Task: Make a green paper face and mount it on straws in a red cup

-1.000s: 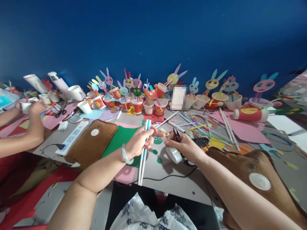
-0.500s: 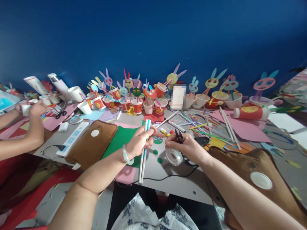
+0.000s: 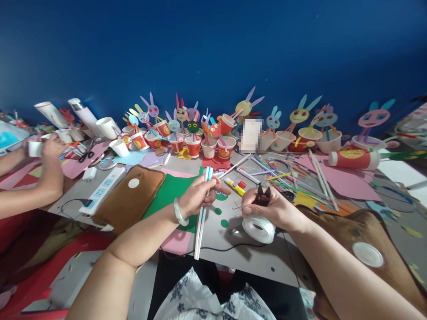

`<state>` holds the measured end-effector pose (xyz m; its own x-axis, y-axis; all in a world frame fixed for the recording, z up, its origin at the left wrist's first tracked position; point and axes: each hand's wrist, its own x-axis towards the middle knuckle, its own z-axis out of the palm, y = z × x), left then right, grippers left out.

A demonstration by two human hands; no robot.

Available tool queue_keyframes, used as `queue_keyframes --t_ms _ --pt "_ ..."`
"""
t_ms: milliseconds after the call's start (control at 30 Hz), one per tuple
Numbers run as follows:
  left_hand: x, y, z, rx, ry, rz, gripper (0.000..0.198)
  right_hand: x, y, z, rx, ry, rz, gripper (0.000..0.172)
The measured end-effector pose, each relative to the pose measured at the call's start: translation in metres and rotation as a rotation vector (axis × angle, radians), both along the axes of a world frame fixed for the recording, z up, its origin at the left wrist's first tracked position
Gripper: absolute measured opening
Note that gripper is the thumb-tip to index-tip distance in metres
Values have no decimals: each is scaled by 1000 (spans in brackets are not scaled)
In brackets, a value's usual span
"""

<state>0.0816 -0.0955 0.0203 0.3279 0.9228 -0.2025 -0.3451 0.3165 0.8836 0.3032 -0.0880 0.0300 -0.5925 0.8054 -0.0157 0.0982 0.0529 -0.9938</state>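
Note:
My left hand [image 3: 199,194] is closed around a few white straws [image 3: 200,233], one with a blue stripe, held nearly upright over the table. My right hand [image 3: 271,206] is closed at the right of it, with the two dark pointed blades of small scissors [image 3: 263,195] sticking up from the grip. A roll of clear tape [image 3: 258,230] is just under the right fingers and seems to be held with them. Between the hands, green paper discs [image 3: 224,223] lie on the table. A yellow glue stick [image 3: 235,187] is beyond them.
Behind stand several paper cups with rabbit figures [image 3: 192,144]. Straws and paper scraps [image 3: 276,175] litter the right side. Brown pouches [image 3: 131,195] flank me, and a power strip [image 3: 103,191] lies left. A black cable [image 3: 230,246] crosses in front. Another person's hand [image 3: 53,146] works at far left.
My right hand has moved right and slightly down, the tape roll and scissors moving with it. My left hand still holds the straws, its fingers a little more extended.

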Motion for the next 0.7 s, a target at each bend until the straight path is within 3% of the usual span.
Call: queue_keyframes --t_ms 167,300,500,700 --pt "3 -1 -1 -102 2 -167 21 2 2 0 7 7 -117 29" --pt "9 -6 -3 -171 -4 -253 19 1 4 -3 10 0 -106 31" --pt "12 -13 -9 -122 -21 -266 29 5 6 -4 119 27 -139 30" --pt "16 -16 -18 -69 -82 -233 36 8 3 5 236 -1 -118 32"
